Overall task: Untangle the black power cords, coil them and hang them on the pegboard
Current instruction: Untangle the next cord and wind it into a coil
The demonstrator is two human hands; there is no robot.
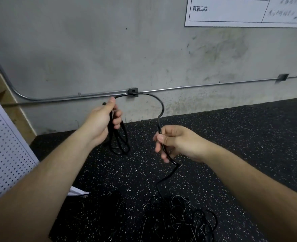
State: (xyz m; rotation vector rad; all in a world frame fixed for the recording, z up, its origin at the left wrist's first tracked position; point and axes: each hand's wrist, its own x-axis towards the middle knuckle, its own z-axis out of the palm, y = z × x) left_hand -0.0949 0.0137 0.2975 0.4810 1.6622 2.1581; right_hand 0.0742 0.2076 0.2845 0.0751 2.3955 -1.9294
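Observation:
My left hand point(103, 119) grips a small coil of black power cord point(120, 142), whose loops hang below the fist. From that hand the cord arcs up and over to the right point(154, 98), then drops into my right hand point(175, 143), which pinches it between thumb and fingers. Below the right hand the cord runs down to a tangled heap of black cords point(179, 219) on the floor. The white pegboard point(6, 151) leans at the left edge.
Speckled black rubber floor point(231, 137) meets a grey concrete wall with a metal conduit point(91, 96) and a junction box point(132, 90). A white paper chart point(240, 11) hangs at the upper right. A wooden board stands behind the pegboard.

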